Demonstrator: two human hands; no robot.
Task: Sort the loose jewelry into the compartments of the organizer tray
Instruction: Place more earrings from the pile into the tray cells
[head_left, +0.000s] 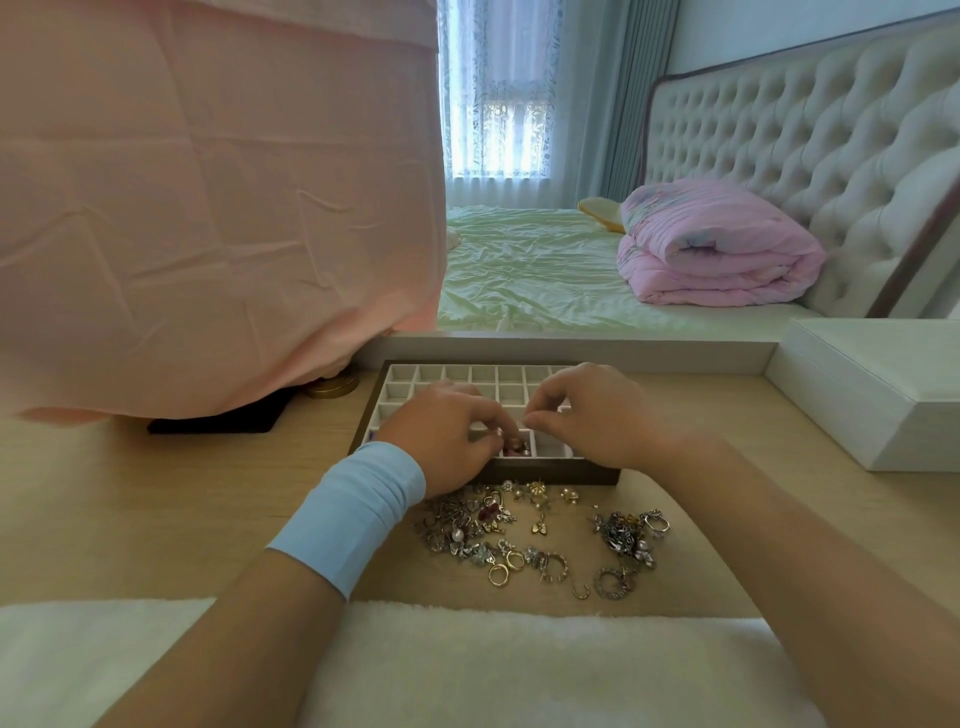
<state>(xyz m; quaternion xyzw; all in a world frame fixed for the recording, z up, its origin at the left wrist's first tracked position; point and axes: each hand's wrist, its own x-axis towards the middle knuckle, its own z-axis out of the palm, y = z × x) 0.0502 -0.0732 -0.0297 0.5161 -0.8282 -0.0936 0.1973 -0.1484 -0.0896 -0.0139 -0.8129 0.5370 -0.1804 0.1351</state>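
Over the tray (563, 474), left hand (447, 439) and right hand (587, 415) pinch narrowly, contents unclear; a slipped piece could land in the wrong compartment.

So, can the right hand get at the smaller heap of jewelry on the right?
Probably yes. The smaller heap of jewelry lies uncovered on the table, in front of the tray and beside the right forearm. The right hand, over the tray, would only need to draw back.
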